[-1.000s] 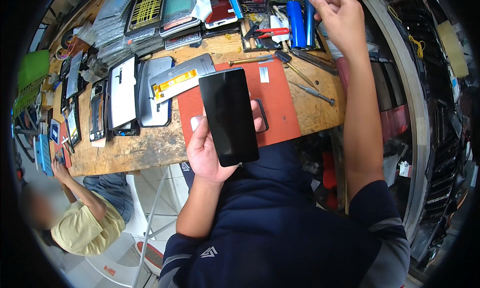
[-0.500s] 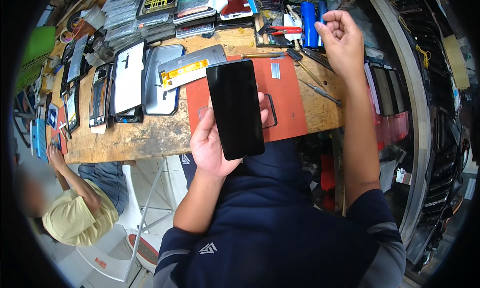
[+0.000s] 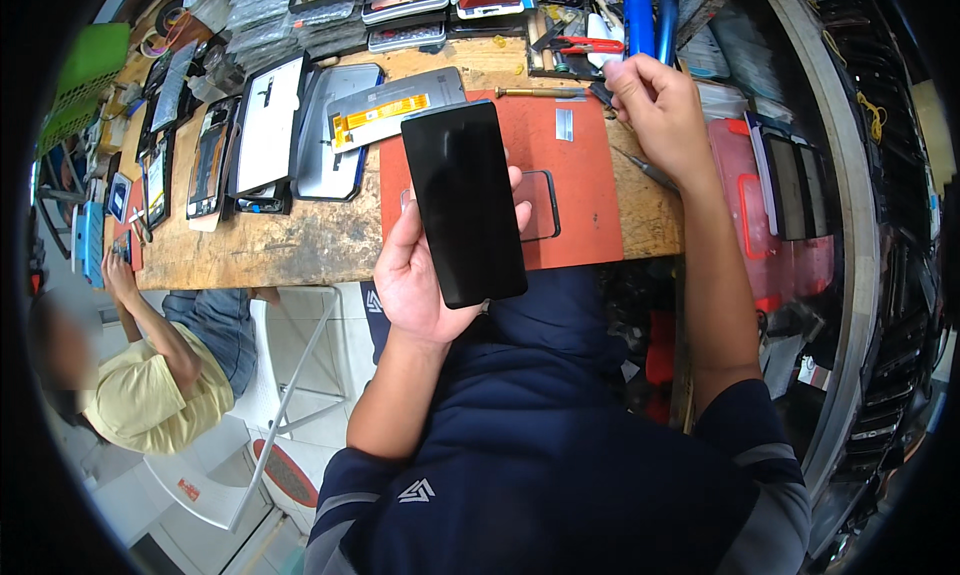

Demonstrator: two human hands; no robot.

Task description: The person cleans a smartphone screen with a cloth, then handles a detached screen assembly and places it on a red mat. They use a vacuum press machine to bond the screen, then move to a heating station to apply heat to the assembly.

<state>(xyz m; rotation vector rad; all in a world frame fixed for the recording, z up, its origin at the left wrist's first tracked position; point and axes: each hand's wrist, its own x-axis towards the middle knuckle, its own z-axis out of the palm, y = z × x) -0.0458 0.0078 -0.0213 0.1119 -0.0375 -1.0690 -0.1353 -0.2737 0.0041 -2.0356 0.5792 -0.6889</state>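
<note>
A smartphone (image 3: 466, 210) with a dark, blank screen rests face up in my left hand (image 3: 412, 285), whose thumb and fingers close round its edges. It is held above the front part of an orange-red mat (image 3: 585, 215). Behind the phone, a thin black phone frame (image 3: 555, 207) lies partly covered on the mat. My right hand (image 3: 662, 113) is raised over the bench's right side with its fingers curled and the thumb against the index finger; whether a small thing sits in that pinch cannot be made out. Beneath it lies a slim pointed tool (image 3: 648, 169).
A screwdriver (image 3: 540, 92) lies at the mat's far edge. Left of it are a grey panel with a yellow flex cable (image 3: 385, 121), a white panel (image 3: 270, 125) and an opened phone (image 3: 209, 165). Blue cylinders (image 3: 638, 25) stand at the back. A person in yellow (image 3: 165, 390) works at left.
My right hand has come down and slightly left, away from the blue cylinders, its fingers drawn closer together. The phone stays in my left hand. The whole view has shifted a little.
</note>
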